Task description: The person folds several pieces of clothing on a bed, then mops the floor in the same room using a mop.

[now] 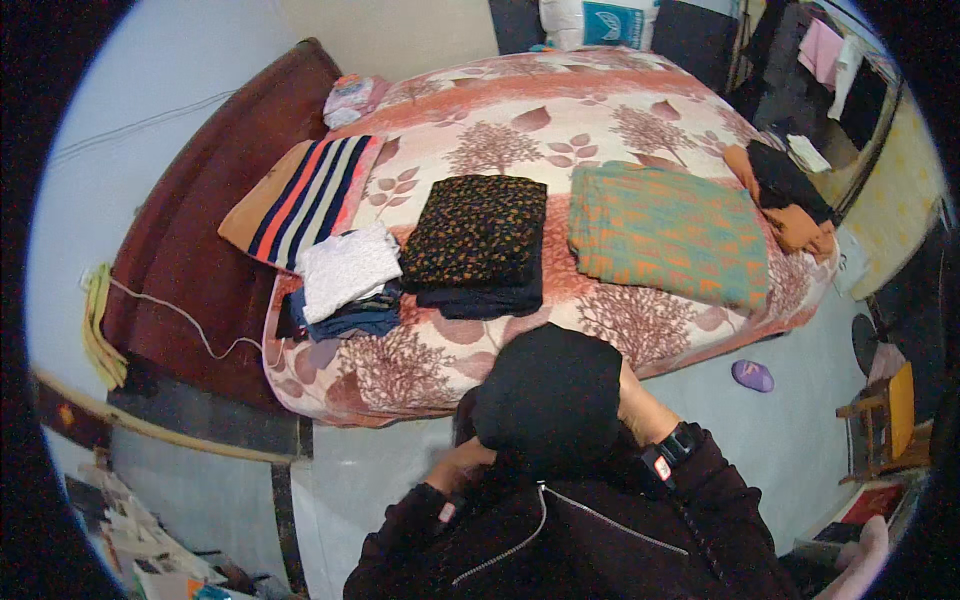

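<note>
Close to my chest is a black cloth item (548,395), bunched into a rounded shape; its exact kind cannot be made out. My left hand (463,466) grips its lower left side, with the fingers partly hidden. On the other side, my right hand (643,408) holds its edge, fingers behind the cloth. Just beyond, on the bed (470,365), lies a folded black cloth with small orange flowers (478,230) over a dark folded one (485,302). To its right is a folded green and orange cloth (670,235).
Left on the bed are a striped folded cloth (305,205) and a white garment (350,268) over folded jeans (350,318). Black and brown clothes (785,195) lie at the right corner. A purple slipper (752,376) and a wooden chair (890,425) stand right.
</note>
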The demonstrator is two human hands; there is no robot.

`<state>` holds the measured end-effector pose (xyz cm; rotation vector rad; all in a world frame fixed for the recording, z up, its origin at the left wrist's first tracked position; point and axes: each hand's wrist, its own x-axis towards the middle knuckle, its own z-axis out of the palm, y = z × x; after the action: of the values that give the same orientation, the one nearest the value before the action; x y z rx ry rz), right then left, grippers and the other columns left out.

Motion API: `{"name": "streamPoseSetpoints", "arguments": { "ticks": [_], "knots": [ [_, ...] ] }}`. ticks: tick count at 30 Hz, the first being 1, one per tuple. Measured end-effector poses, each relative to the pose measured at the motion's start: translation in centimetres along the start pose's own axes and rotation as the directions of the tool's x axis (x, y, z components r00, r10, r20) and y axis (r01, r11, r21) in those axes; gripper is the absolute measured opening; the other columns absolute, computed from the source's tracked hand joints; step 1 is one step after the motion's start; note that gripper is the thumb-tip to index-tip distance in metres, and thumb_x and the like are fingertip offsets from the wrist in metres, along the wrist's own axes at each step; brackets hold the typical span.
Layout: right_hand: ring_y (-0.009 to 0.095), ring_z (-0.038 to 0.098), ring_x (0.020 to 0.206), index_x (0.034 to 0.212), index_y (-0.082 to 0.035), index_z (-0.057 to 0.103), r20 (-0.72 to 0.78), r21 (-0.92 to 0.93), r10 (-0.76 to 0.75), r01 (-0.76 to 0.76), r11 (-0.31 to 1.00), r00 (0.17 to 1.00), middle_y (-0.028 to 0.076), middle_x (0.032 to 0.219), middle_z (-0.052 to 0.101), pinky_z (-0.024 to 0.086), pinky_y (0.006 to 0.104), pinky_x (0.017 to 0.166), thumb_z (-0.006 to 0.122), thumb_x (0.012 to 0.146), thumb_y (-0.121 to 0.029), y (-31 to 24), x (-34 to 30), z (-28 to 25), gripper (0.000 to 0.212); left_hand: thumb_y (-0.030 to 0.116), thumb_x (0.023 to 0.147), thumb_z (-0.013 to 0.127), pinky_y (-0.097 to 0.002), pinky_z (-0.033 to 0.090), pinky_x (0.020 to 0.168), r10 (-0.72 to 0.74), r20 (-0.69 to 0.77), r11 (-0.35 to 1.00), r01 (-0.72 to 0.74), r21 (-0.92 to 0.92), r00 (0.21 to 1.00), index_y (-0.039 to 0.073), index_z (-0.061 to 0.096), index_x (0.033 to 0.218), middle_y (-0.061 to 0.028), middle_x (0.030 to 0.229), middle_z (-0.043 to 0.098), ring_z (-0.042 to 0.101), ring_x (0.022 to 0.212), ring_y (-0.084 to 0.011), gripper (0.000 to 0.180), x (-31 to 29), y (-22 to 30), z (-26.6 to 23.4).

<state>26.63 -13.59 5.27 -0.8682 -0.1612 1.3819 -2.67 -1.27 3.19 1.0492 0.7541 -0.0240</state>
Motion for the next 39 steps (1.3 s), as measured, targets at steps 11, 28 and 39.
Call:
{"name": "streamPoseSetpoints", "arguments": {
  "ticks": [11,28,39],
  "knots": [
    [0.025,0.047,0.138,0.15,-0.006,0.04,0.207,0.172,0.004,-0.04,0.984,0.978,0.011,0.147,0.051,0.041,0.0407,0.114,0.073,0.094,-0.021,7.4,-1.8,-0.3,0.066,0.026,0.085,0.072,-0.0416,0.051,0.101,0.044,-0.088,0.883,-0.08,-0.462,0.995,0.004,0.057,0.134,-0.0093,0.125,0.067,0.064,0.114,-0.026,0.056,-1.6,5.5,2.9],
    [0.025,0.063,0.114,0.138,0.001,0.049,0.025,-0.297,-0.112,0.114,0.948,0.993,0.011,0.129,0.063,0.052,0.0393,0.097,0.071,0.095,-0.017,4.9,0.3,1.8,0.051,0.014,0.093,0.067,-0.044,0.054,0.099,0.236,-0.049,0.812,-0.225,-0.538,0.97,-0.001,0.053,0.138,-0.0152,0.131,0.062,0.064,0.116,-0.0293,0.05,3.4,5.2,1.5],
    [0.044,0.04,0.132,0.135,-0.002,0.052,0.208,-0.915,-0.347,0.058,-0.399,0.915,0.022,0.135,0.049,0.033,0.0542,0.112,0.075,0.082,-0.034,7.3,-0.7,-11.3,0.067,0.009,0.086,0.073,-0.043,0.052,0.101,0.729,-0.455,0.585,-0.81,0.027,0.512,0.001,0.054,0.136,-0.0132,0.13,0.062,0.064,0.112,-0.0307,0.054,2.1,26.8,-16.4]
  ]
}}
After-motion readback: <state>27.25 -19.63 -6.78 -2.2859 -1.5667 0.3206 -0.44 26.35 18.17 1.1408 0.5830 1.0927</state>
